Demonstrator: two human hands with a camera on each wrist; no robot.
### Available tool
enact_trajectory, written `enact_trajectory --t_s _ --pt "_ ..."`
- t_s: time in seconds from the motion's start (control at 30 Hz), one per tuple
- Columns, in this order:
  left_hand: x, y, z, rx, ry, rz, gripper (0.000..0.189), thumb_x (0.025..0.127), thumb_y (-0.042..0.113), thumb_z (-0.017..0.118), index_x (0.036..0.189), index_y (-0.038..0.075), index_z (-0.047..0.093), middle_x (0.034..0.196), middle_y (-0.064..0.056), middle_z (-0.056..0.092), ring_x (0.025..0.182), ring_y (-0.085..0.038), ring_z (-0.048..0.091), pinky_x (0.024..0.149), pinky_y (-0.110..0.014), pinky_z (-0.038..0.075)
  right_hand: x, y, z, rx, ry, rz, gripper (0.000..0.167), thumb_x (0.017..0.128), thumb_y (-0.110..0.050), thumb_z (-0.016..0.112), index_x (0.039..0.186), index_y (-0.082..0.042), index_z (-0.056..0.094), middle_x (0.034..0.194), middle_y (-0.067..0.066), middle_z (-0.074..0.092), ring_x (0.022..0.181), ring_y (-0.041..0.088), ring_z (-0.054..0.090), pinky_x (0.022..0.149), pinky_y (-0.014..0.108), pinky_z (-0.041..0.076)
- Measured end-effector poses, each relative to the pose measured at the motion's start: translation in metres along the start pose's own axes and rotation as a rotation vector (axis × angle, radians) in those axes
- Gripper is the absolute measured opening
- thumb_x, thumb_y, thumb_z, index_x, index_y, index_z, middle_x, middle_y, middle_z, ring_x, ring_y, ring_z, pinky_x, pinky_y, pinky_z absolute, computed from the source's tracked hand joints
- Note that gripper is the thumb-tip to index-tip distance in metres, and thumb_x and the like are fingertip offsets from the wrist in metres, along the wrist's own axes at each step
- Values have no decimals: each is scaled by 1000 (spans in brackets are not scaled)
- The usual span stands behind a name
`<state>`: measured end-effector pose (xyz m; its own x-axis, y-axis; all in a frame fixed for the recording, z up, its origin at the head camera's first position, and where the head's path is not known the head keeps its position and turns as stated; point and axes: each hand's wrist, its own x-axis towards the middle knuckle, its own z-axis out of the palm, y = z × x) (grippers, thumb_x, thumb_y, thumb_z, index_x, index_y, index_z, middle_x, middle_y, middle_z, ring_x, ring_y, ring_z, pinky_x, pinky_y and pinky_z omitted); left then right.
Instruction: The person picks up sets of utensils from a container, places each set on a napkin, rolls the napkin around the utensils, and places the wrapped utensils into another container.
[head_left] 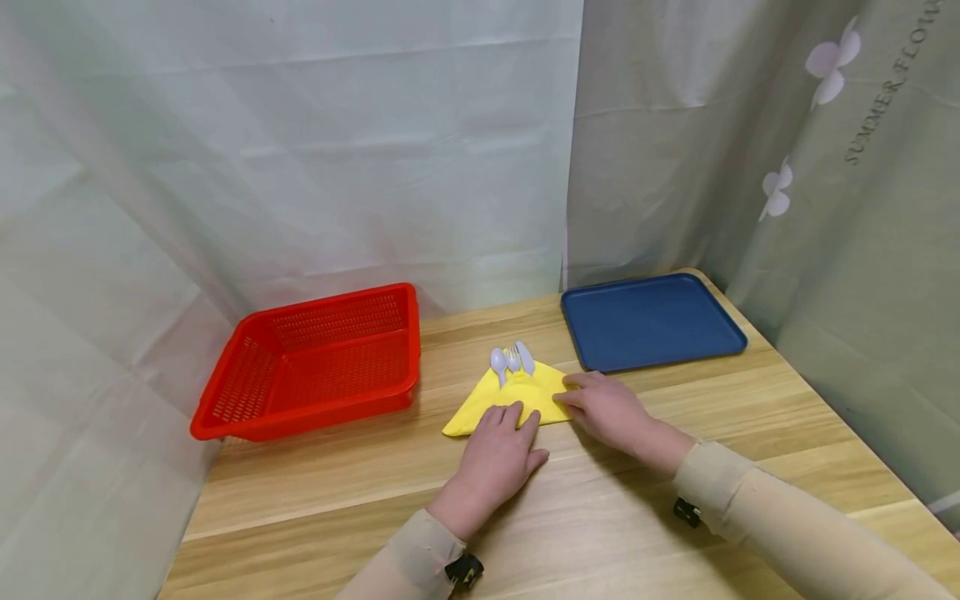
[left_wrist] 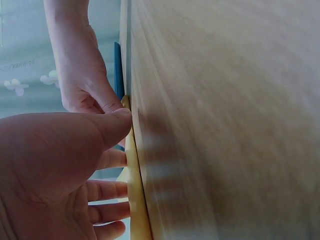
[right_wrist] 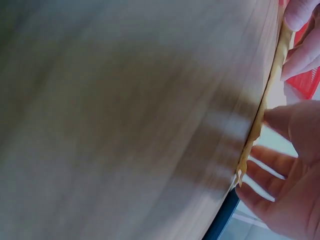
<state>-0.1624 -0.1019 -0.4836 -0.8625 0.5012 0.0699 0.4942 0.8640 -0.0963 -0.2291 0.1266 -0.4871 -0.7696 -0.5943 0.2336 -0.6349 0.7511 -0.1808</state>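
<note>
A yellow napkin (head_left: pixel 536 402), folded into a triangle, lies on the wooden table with its long edge toward me. From its fold stick out the heads of a pale purple plastic spoon (head_left: pixel 498 363), fork (head_left: pixel 513 358) and knife (head_left: pixel 526 358); their handles are hidden inside. My left hand (head_left: pixel 497 457) rests its extended fingertips on the napkin's near edge, left of the middle. At the napkin's right corner, my right hand (head_left: pixel 609 410) touches the cloth with fairly straight, spread fingers. The left wrist view shows the thin yellow edge (left_wrist: pixel 136 190) under the left fingers.
To the left stands a red plastic basket (head_left: pixel 307 414) with perforated walls. A dark blue tray (head_left: pixel 652 321) lies at the back right, close beyond the right hand. Pale curtains (head_left: pixel 360 167) hang behind the table and along both sides.
</note>
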Motion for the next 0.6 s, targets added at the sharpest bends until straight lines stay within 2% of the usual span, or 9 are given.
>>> enact_trajectory --t_s 0.17,0.33,0.43,0.6 --pt "0 0 0 9 -2 0 62 111 55 63 156 14 64 153 -15 61 139 -33 57 122 -46 43 2 -2 1 8 33 111 16 100 -18 84 115 -12 87 126 14 75 112 36 70 93 52 63" --pt "0 0 -1 6 1 1 62 110 55 63 156 14 64 152 -15 62 138 -33 57 122 -46 44 3 -5 0 -2 29 184 19 97 -24 88 109 -11 81 120 9 72 104 31 67 86 48 62" --pt "0 0 -2 4 5 2 61 110 55 64 155 13 65 151 -15 62 138 -33 58 122 -46 44 4 -5 -2 -23 2 220 28 96 -28 90 111 -9 78 118 10 70 102 31 65 85 48 62" --pt "0 0 -3 8 7 2 61 110 54 65 155 13 65 150 -15 63 137 -33 58 121 -46 44 4 -3 -6 -56 -47 263 46 95 -35 90 125 -4 76 115 14 68 99 32 63 81 48 62"
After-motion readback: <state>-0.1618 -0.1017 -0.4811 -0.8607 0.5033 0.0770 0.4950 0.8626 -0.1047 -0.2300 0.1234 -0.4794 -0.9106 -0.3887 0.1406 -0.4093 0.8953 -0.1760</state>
